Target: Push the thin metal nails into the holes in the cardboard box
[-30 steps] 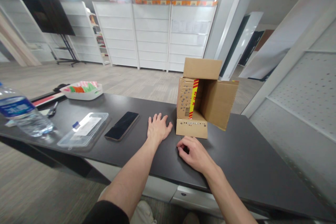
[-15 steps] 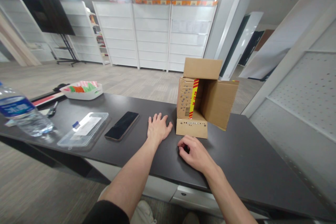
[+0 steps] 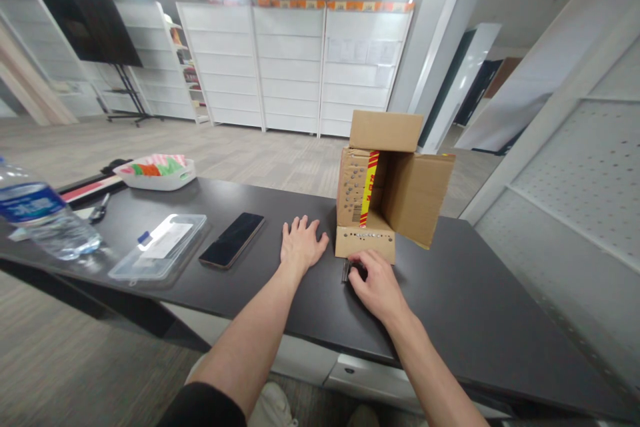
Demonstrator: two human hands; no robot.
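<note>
My left hand (image 3: 301, 245) lies flat on the dark tabletop (image 3: 450, 300) with its fingers spread, holding nothing. To the right, my right hand (image 3: 374, 280) is curled low over the table, its fingers closed; what they hold, if anything, I cannot make out. Small thin metallic pieces (image 3: 345, 271) lie beside its fingertips. Just beyond that hand stands an open cardboard box (image 3: 353, 180) with its opening towards me. A row of small round things shows on its lower flap (image 3: 367, 250), and more dot its left flap, next to yellow and red tape.
Left of my left hand lie a black phone (image 3: 233, 240) and a clear plastic case (image 3: 163, 247). Farther left are a water bottle (image 3: 45, 220), a white basket (image 3: 159, 177) of colourful packets and a dark tool (image 3: 100, 209). A perforated panel (image 3: 585, 160) borders the right side.
My right hand has moved slightly right and towards the box, uncovering the small metallic pieces on the table. My left hand has stayed in place.
</note>
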